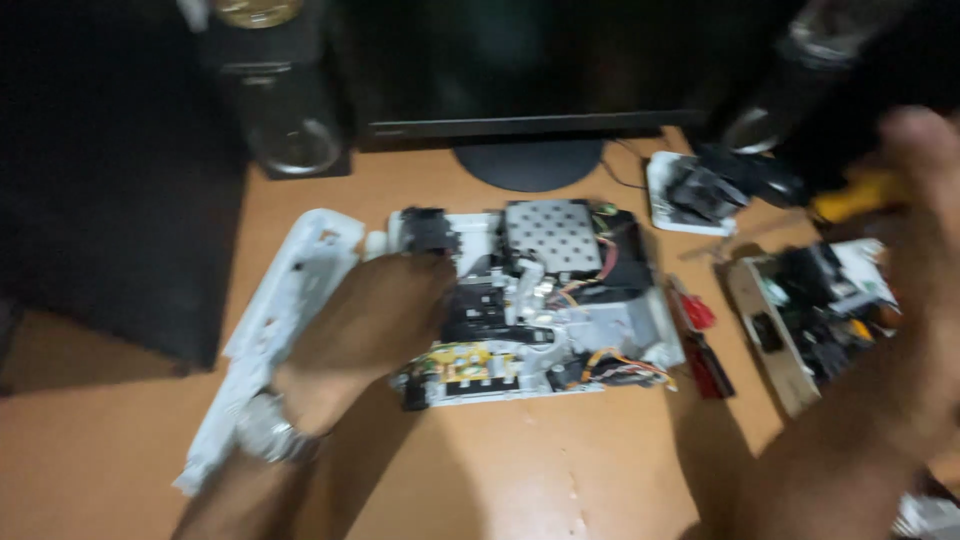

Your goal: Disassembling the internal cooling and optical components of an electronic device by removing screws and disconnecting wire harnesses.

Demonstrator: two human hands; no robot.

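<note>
Resting left hand (365, 335), fingers flat, on opened device (530, 300); blurred right hand (925, 300), grip unclear.

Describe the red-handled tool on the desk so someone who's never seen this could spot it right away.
Start at the round black monitor stand at the back of the brown wooden desk. Come forward to the opened white plastic device with exposed wiring, which the left hand touches. Just off its right edge lies the small red-handled tool, the only red thing there.
</note>
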